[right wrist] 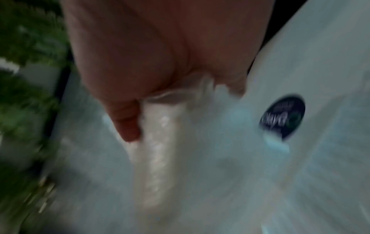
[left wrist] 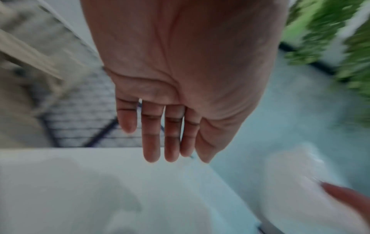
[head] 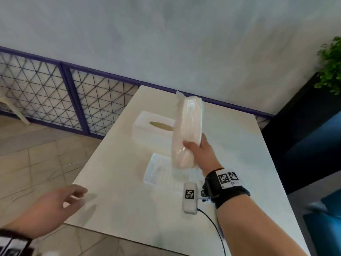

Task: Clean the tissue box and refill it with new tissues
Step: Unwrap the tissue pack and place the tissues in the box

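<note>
A white tissue box [head: 147, 127] with an oval slot in its top stands on the white table [head: 125, 200], toward the far side. My right hand [head: 195, 149] grips the lower end of a plastic-wrapped pack of tissues [head: 187, 126] and holds it upright in the air, in front of the box's right end. The pack [right wrist: 158, 158] shows blurred in the right wrist view, with my fingers [right wrist: 126, 120] curled on it. My left hand [head: 73, 195] hovers over the table's near left edge, fingers [left wrist: 152, 142] straight and holding nothing.
A flat white packet [head: 158, 170] lies on the table below the lifted pack. A purple-framed mesh fence [head: 55, 93] runs behind the table. A green plant [head: 330, 65] stands at the far right, and dark blue seating [head: 304, 145] borders the table's right side.
</note>
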The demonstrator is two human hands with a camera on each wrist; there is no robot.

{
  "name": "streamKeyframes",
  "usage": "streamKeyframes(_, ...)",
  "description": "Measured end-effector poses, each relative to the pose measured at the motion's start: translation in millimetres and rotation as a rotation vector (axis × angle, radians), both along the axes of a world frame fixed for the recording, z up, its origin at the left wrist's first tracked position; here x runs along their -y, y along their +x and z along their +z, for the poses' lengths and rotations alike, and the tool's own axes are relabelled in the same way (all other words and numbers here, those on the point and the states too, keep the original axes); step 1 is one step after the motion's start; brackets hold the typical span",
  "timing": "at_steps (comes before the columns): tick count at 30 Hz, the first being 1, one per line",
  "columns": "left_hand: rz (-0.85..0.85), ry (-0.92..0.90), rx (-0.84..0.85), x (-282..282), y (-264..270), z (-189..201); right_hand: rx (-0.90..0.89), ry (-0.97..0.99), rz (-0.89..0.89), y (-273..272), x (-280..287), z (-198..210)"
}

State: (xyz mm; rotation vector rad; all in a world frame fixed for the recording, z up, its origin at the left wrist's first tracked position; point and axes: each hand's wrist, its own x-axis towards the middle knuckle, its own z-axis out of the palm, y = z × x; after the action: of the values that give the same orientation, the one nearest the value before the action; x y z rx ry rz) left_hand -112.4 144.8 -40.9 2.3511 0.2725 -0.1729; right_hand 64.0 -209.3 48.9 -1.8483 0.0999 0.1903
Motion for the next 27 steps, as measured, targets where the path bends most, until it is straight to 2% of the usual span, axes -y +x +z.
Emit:
streamKeyframes(2, -0.058, -0.086, 0.049, 31, 26, 24, -0.074, 0.114, 0.133, -20, -37, -8)
streamKeyframes(5, -0.023, -0.525, 0.057, 69, 50, 44, -0.137, 0.104, 0.362, -43, -82, -32)
streamKeyframes(7, 0.032, -0.747, 0.041, 81, 58, 47, -0.155, 0.026, 0.510, -56, -100, -45)
streamKeyframes(9, 0.129, -0.792, 0.051, 84, 65, 44, -0.209, -0.029, 0.631, -62, -106, -52)
streamKeyframes(11, 0.209, -0.657, 0.040, 78, 69, 33, -0.258, -0.141, 0.753, -58, -103, -57)
streamKeyframes(13, 0.181, -0.414, 0.046, 66, 70, 26, -0.250, -0.361, 0.779, -50, -93, -67)
streamKeyframes(18, -0.259, 0.446, 0.042, 51, 71, 12, -0.157, -0.852, 0.484, -40, -53, -107)
streamKeyframes(19, -0.343, 0.557, 0.051, 50, 73, 6, -0.164, -0.928, 0.442, -40, -45, -114)
streamKeyframes(22, -0.470, 0.654, -0.051, 52, 77, -6, -0.206, -0.988, 0.325, -38, -27, -125)
streamKeyframes(27, -0.507, 0.583, -0.161, 68, 78, -9, -0.253, -1.058, 0.344, -29, -19, -112)
